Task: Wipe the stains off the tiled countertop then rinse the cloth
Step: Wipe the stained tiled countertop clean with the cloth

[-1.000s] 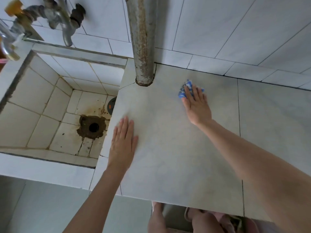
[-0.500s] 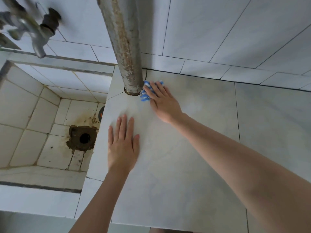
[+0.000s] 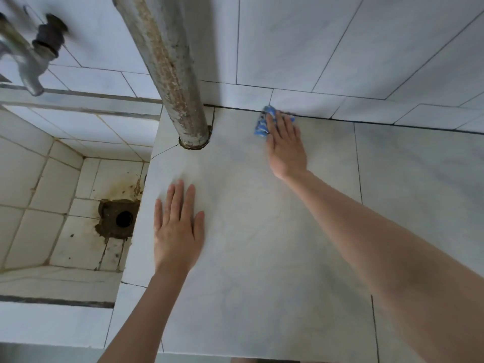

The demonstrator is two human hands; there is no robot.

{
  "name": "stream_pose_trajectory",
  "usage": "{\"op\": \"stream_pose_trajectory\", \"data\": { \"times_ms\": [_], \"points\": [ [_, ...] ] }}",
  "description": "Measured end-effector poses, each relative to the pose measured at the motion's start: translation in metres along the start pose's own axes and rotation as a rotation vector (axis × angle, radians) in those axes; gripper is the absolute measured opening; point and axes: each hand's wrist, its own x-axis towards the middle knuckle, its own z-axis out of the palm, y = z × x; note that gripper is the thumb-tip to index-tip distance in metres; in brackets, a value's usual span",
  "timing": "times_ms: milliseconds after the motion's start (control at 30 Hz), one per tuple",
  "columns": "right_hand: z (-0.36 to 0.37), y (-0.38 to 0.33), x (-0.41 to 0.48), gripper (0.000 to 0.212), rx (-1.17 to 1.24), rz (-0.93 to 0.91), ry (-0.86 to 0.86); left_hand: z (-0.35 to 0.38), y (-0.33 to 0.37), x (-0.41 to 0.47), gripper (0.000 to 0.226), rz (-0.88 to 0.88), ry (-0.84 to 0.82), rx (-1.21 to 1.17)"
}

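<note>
1. While the right hand (image 3: pixel 286 145) presses the cloth (image 3: pixel 262 124) under flat fingers at the back edge of the countertop (image 3: pixel 262 258), wiping looks underway.
2. The left hand (image 3: pixel 178 231) rests flat, fingers straight, holding nothing.
3. Rinsing at the sink (image 3: pixel 39 179) is not yet done.

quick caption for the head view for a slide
Right hand presses a blue cloth on the tiled countertop at the wall joint, left hand flat beside the sink.

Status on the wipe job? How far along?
Done: the big front tile of the countertop shows no obvious stains, though blur may hide marks. In hand: the right hand presses the blue cloth flat at the back edge by the wall; the left hand rests flat. Left: rinsing the cloth at the sink; no water shows at the tap.
</note>
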Motion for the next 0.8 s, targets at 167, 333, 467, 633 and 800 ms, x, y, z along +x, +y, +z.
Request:
{"op": "stream_pose_trajectory", "data": {
  "times_ms": [167, 333, 467, 633, 800],
  "points": [
    [-0.026, 0.111, -0.036, 0.05, 0.013, 0.311, 0.066, -0.001, 0.001, 0.0, 0.058, 0.01, 0.001, -0.002],
    [-0.032, 0.146, -0.073, 0.051, 0.003, 0.503, 0.083, 0.002, 0.0, 0.0, 0.058, 0.02, 0.022, 0.001],
    [-0.004, 0.079, -0.097, 0.054, 0.016, 0.281, 0.091, 0.003, 0.001, -0.003, 0.06, 0.018, 0.02, -0.035],
    [0.035, -0.036, -0.173, 0.045, 0.107, -0.207, 0.07, 0.002, 0.012, -0.035, 0.057, 0.012, 0.049, -0.087],
    [0.019, 0.029, -0.175, 0.048, -0.077, -0.268, -0.019, 0.005, 0.015, -0.069, 0.057, 0.015, 0.028, -0.067]
  ]
}}
